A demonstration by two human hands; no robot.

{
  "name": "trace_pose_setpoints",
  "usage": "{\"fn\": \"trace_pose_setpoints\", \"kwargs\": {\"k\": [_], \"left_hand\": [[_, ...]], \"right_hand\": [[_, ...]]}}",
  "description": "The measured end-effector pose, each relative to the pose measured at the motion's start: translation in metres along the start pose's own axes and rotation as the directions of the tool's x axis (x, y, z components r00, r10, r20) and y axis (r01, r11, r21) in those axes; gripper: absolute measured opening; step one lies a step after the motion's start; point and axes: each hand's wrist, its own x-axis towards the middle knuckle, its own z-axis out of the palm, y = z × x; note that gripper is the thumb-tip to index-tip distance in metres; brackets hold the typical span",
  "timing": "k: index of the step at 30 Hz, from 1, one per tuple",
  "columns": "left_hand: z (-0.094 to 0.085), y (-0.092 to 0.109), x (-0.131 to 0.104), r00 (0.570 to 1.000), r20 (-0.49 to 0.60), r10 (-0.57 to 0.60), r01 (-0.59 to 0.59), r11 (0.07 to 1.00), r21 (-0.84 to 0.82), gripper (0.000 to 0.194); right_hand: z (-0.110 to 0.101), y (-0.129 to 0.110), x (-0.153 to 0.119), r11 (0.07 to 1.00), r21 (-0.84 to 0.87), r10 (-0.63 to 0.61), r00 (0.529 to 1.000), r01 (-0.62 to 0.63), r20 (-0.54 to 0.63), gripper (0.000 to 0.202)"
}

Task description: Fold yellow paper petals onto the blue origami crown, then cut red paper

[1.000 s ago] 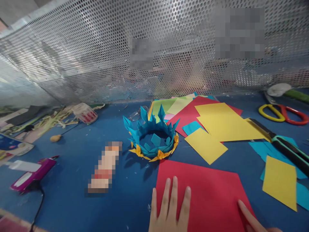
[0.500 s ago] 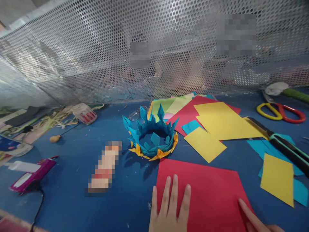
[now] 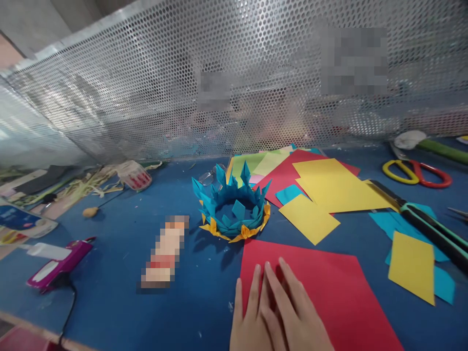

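Left hand [image 3: 246,329] and right hand [image 3: 310,324] overlap, open, grasping nothing, over the red paper [image 3: 351,302] at lower centre; I seem to be steadying it, and moving it calls for lighter fingers.

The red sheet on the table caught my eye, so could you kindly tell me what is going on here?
A person has both hands flat on a red paper sheet, the right hand partly overlapping the left hand near its left side. The sheet looks unfolded where visible. Beyond it stands a blue-and-orange paper crown, with yellow paper sheets to the right.
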Motion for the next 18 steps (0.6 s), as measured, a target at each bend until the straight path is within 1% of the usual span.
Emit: {"fn": "trace_pose_setpoints", "kwargs": {"k": [2,5,7,9,11,13,15,18], "left_hand": [[0.000,0.001,0.001,0.999,0.032,-0.017,0.018,1.000,-0.009,0.079],[-0.001,-0.001,0.003,0.996,0.089,-0.024,0.025,1.000,-0.013,0.081],[-0.004,-0.008,0.003,0.994,0.104,0.039,-0.036,0.999,-0.029,0.083],[-0.008,-0.017,0.004,0.982,0.083,0.170,-0.166,0.985,-0.048,0.084],[-0.011,-0.026,0.003,0.968,0.060,0.244,-0.242,0.969,-0.049,0.083],[-0.013,-0.034,0.003,0.955,0.049,0.293,-0.291,0.956,-0.049,0.078],[-0.015,-0.040,0.004,0.941,0.040,0.336,-0.334,0.941,-0.048,0.071],[-0.019,-0.050,0.005,0.925,0.028,0.379,-0.378,0.925,-0.039,0.067]], "right_hand": [[0.007,0.007,-0.002,0.994,-0.075,-0.078,0.997,0.078,0.008,0.068],[0.002,0.024,-0.012,0.953,-0.248,-0.172,0.984,0.176,0.035,0.072],[-0.006,0.030,-0.018,0.941,-0.291,-0.167,0.985,0.172,0.044,0.073],[-0.014,0.030,-0.020,0.950,-0.272,-0.142,0.988,0.151,0.053,0.074],[-0.019,0.027,-0.019,0.955,-0.261,-0.134,0.989,0.145,0.058,0.075],[-0.021,0.025,-0.016,0.932,-0.313,-0.176,0.983,0.183,0.052,0.080],[-0.022,0.025,-0.015,0.887,-0.398,-0.235,0.971,0.232,0.042,0.083],[-0.025,0.034,-0.019,0.827,-0.487,-0.299,0.953,0.282,0.045,0.077]]}}
